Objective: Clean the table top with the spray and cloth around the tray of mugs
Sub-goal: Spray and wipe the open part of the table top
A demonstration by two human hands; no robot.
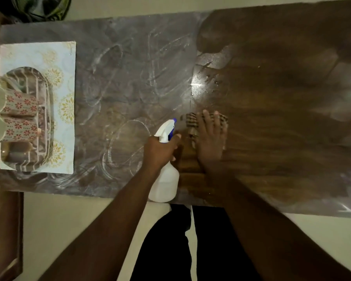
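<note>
My left hand (160,148) grips the neck of a white spray bottle (166,183) with a blue-tipped nozzle, held over the table's near edge. Just to its right, my right hand (211,138) presses flat, fingers spread, on a striped brown cloth (190,119) lying on the wooden table top (272,98). The left half of the table is dusty grey with streaks; the right half looks dark and wet. At the far left a tray (47,110) holds mugs (18,103) with red flower patterns.
The tray stands on a pale blue patterned mat (55,55). A dark bag (41,7) lies on the floor beyond the table's far left corner. A brown wooden piece (4,230) runs along the left edge. My dark trousers show below the table.
</note>
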